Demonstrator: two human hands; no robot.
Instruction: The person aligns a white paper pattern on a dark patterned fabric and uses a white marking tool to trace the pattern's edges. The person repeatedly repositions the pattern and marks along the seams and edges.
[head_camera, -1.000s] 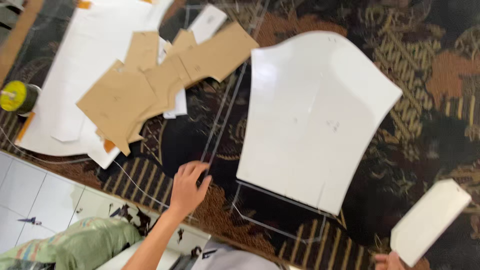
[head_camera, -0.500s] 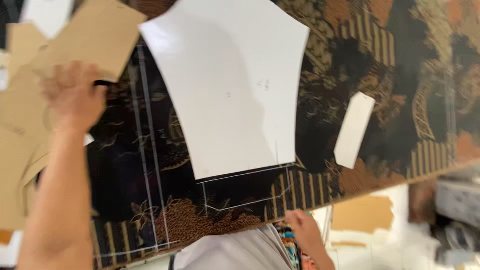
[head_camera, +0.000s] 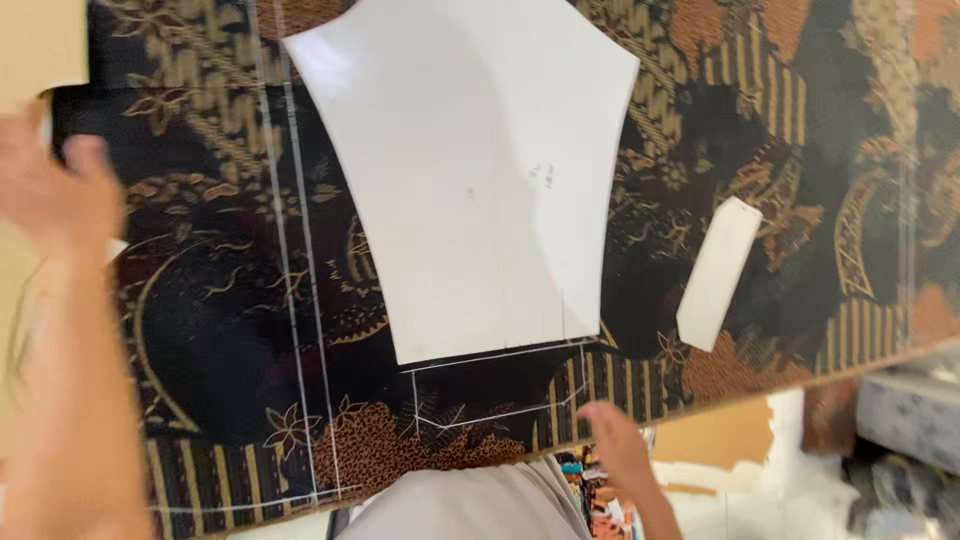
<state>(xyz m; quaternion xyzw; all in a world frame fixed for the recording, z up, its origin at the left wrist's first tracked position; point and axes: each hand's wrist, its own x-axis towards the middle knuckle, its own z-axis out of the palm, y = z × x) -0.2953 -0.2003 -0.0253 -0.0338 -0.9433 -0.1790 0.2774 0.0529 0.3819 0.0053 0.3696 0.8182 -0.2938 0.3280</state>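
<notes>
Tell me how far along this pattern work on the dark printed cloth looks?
Partly done. White chalk lines already run across the patterned fabric, and the large white pattern piece lies flat on it with chalk marks below its lower edge. In hand: the left hand is at the brown card pieces, the right hand rests at the fabric's near edge. The small white piece has no outline around it, and nothing looks cut.

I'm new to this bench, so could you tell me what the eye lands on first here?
A large white pattern piece lies flat in the middle of the dark patterned cloth, with chalk lines drawn beside and below it. A small white strip lies apart to its right. The left hand is raised at the left edge near tan card; the right hand rests at the cloth's near edge.
</notes>
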